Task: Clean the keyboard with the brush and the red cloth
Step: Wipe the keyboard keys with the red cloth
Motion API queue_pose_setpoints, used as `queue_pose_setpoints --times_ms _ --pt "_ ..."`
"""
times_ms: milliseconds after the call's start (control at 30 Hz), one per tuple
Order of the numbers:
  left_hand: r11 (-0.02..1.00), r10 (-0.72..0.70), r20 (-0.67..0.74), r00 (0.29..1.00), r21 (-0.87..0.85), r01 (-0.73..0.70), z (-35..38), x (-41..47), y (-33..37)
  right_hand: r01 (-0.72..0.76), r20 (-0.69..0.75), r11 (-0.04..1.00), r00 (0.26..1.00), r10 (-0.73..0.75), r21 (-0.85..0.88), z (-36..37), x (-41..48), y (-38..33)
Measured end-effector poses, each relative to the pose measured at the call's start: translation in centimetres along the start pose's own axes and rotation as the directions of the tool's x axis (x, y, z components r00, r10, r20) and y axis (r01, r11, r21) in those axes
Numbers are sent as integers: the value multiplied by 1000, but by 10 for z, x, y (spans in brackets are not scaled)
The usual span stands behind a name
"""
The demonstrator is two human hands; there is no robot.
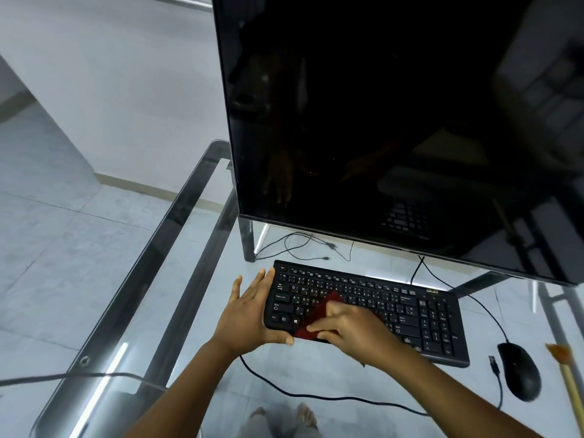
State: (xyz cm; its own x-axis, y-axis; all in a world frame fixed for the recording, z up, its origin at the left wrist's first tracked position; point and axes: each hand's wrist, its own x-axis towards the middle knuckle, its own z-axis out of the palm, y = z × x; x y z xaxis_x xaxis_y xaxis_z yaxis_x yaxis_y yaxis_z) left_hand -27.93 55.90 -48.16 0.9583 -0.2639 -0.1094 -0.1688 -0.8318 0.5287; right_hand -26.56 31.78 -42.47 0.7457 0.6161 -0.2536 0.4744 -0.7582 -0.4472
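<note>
Glass table: keyboard, mouse, monitor.

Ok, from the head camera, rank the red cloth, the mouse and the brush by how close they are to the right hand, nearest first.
1. Red cloth: under the right hand, pressed on the keyboard's left half.
2. Mouse: on the glass, right of the keyboard.
3. Brush: beyond the mouse, at the frame's right edge.
</note>
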Motion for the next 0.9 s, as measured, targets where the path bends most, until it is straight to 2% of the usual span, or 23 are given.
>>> queue_pose_setpoints --times_ms 233,367,400,467,533,567,633,700,733,767,800,900 --pt "998 21 -50 999 54 -19 3 -2 -8 115 -104 993 988 -112 25 23 41 -56" --pt "1000 5 4 1000 26 -5 1 -1 -1 41 -28 999 999 -41 3 4 13 -19" --pt "1000 3 12 1000 22 -4 1 0 0 5 -49 1000 999 -4 9 -2 8 -8" --pt "1000 3 8 1000 19 -3 0 0 -1 -118 -209 990 969 131 75 -13 12 7" --pt "1000 -9 -8 1000 15 9 -2 0 -3 -218 -403 956 871 282 198 -16 32 9" --pt "1000 -14 -10 1000 12 14 -1 -2 -3 -235 -431 945 846 313 226 -14 43 2" --pt "1000 -17 -13 1000 3 17 0 -3 -3 -186 -363 969 902 235 164 -2 54 -17" --pt "1000 -11 -18 1000 6 11 1 -1 -3 -14 -163 998 986 23 59 7 52 -37" --pt "1000 -8 -17 1000 10 8 1 -1 -2 70 -52 997 996 -69 26 5 51 -41" --pt "1000 -6 -16 1000 12 6 0 0 -2 120 -3 993 993 -120 -10 1 55 -41" --pt "1000 -7 -16 1000 11 7 0 0 -2 116 -18 992 993 -117 -48 -5 63 -38" --pt "1000 -15 -17 1000 5 15 0 -1 -1 -54 -221 996 975 38 -68 -13 83 -27"
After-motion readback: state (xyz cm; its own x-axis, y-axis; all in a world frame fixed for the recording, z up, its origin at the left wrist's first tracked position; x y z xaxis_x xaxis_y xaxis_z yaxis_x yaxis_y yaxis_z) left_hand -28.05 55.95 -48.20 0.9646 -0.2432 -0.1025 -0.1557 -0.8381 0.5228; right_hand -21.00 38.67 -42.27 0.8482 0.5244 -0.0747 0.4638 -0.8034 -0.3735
